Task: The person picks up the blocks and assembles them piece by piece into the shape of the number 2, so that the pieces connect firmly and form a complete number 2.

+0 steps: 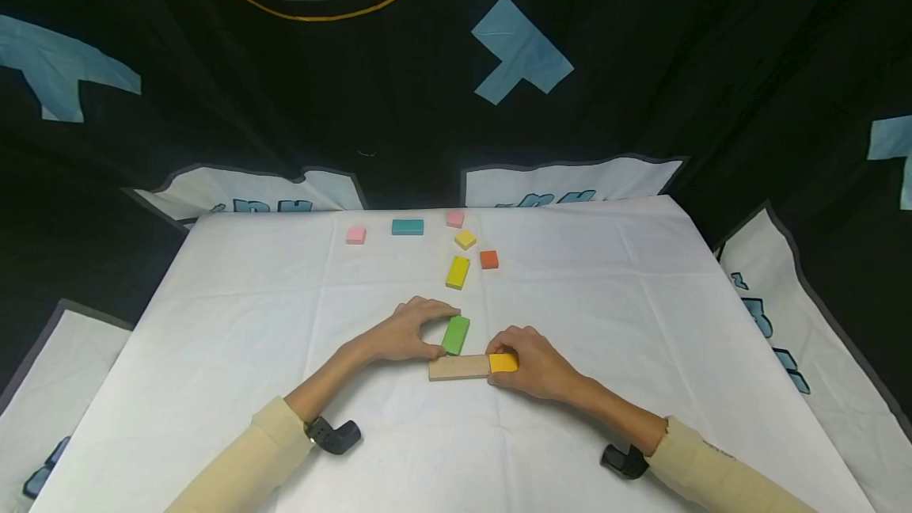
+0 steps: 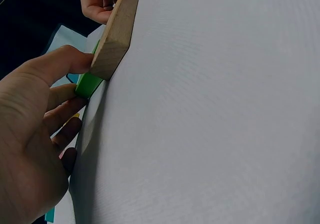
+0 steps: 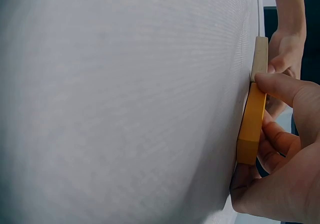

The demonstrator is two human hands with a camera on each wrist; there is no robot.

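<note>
My left hand (image 1: 408,331) has its thumb and index finger at the two ends of a green block (image 1: 456,336). The thumb tip also lies right at the corner of a plain wooden block (image 2: 116,43). My right hand (image 1: 534,361) grips an orange-yellow block (image 3: 251,121) by its long sides, near the seam where it meets the wooden block end to end. These two blocks form one line on the white cloth, with the green block slanting away behind the wooden one. The right palm hides part of the orange-yellow block in the head view.
Farther back on the white-covered table (image 1: 584,283) lie a yellow block (image 1: 457,272), an orange-red cube (image 1: 488,260), a small yellow block (image 1: 465,239), a teal block (image 1: 408,227) and two pink blocks (image 1: 355,236). A dark patterned curtain (image 1: 399,101) hangs behind the table.
</note>
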